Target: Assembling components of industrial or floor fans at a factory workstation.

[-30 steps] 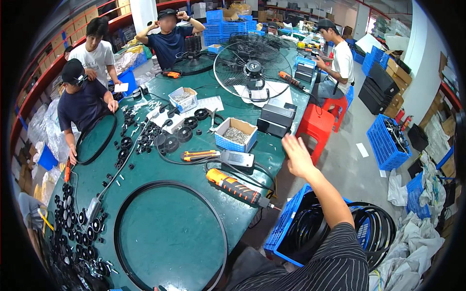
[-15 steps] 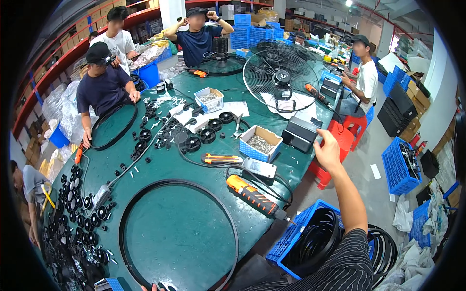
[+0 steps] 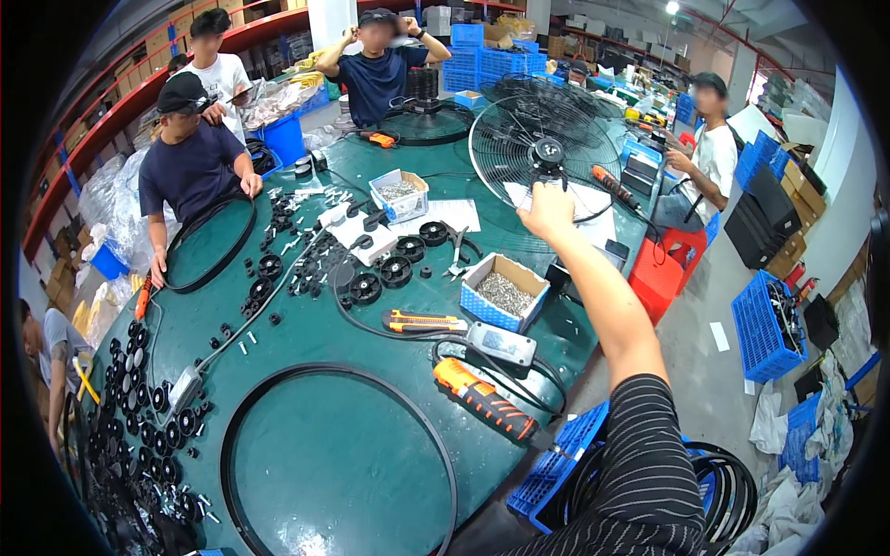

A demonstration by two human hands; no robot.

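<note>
My right hand [image 3: 549, 211] reaches far across the table, its fingers curled at the near side of a round black wire fan grille [image 3: 496, 139] with a dark hub. Whatever the fingers hold, if anything, is hidden behind the hand. My left hand is out of view. Close to me a large thin black ring [image 3: 449, 435] lies flat on the green table. Right of it rests an orange and black power screwdriver [image 3: 487, 400] with its cable. Beyond are a grey control box [image 3: 501, 344], an orange utility knife [image 3: 425, 322] and an open carton of small screws [image 3: 505, 295].
Black wheels and caps [image 3: 153, 408] crowd the table's left side. Pliers [image 3: 459, 250] lie mid-table. A blue crate [image 3: 570, 454] of black rings stands below the right edge, and a red stool [image 3: 658, 278] beyond. Co-workers surround the far side; one holds a black ring [image 3: 243, 243].
My right hand has moved forward and left, from beside the dark boxes at the table edge to the fan grille. My left fingertips have left the lower edge of the view.
</note>
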